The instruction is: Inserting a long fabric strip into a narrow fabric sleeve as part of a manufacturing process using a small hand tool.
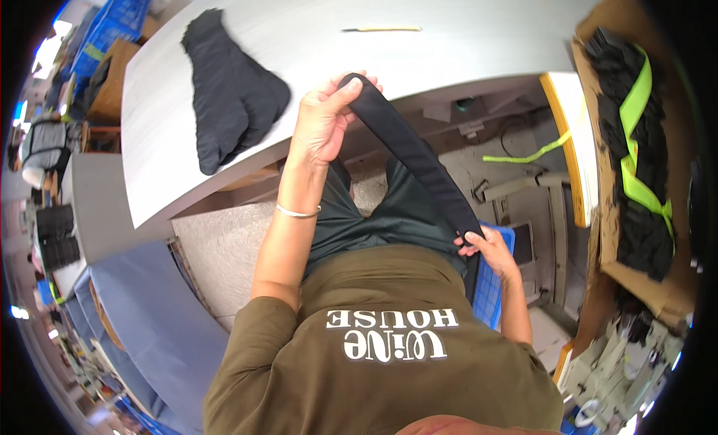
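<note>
A long black fabric strip [410, 152] stretches slantwise in front of my body, over my lap. My left hand [327, 115] grips its upper end, thumb on top and fingers behind. Lower down and to the right, my right hand [488, 249] pinches the strip between thumb and fingers. Part of the strip hangs below that hand, beside a blue crate [490, 293]. On the white table [314, 31], left of my left hand, lies a pile of black fabric pieces [232, 98]. A slim tool with a pale yellow handle [389, 29] rests farther back.
To the right stands an open cardboard box [609, 233] with a black bundle [651, 173] tied in a yellow-green band [636, 128]. Another yellow-green strip [527, 158] hangs near the table's end. Blue-grey fabric [153, 315] fills the lower left. A person [48, 147] is at the far left.
</note>
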The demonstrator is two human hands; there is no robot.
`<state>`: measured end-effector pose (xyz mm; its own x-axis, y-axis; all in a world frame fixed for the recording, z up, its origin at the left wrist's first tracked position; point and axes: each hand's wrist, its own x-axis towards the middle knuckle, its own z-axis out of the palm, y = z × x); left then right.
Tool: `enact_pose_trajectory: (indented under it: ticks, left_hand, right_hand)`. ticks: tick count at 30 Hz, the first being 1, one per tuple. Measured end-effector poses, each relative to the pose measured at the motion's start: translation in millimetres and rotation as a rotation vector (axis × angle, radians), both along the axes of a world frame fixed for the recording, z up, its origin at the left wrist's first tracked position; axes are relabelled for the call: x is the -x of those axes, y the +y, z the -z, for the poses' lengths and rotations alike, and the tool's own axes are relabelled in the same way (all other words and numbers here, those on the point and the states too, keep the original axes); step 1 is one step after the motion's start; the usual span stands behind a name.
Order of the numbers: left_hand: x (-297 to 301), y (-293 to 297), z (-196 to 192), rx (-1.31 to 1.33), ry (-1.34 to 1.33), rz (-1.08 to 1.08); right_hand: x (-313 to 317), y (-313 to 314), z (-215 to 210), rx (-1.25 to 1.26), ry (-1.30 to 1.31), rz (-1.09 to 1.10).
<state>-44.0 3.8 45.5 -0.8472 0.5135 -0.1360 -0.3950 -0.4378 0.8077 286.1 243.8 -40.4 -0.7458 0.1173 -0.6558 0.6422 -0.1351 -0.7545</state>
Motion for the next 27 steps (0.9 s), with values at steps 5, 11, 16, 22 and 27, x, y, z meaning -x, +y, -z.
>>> enact_pose_trajectory:
  ticks: [5,11,16,22,27]
  left_hand:
    - [-32,15,-1,-0.012,-0.004,0.129]
    - [-69,25,-17,-0.046,-0.037,0.186]
    - [-69,10,-23,-0.094,-0.015,0.182]
    - [-58,-16,-25,-0.174,0.018,0.072]
    - [-44,-40,-17,-0.196,0.025,-0.018]
  right_hand:
    - [-48,3,12,-0.138,-0.037,0.062]
    - [-60,-2,12,-0.509,0.16,-0.048]
    - [57,-6,-17,-0.887,0.459,0.123]
    - [249,-31,-78,-1.204,1.017,0.004]
    - [389,-45,-64,-1.372,1.134,-0.129]
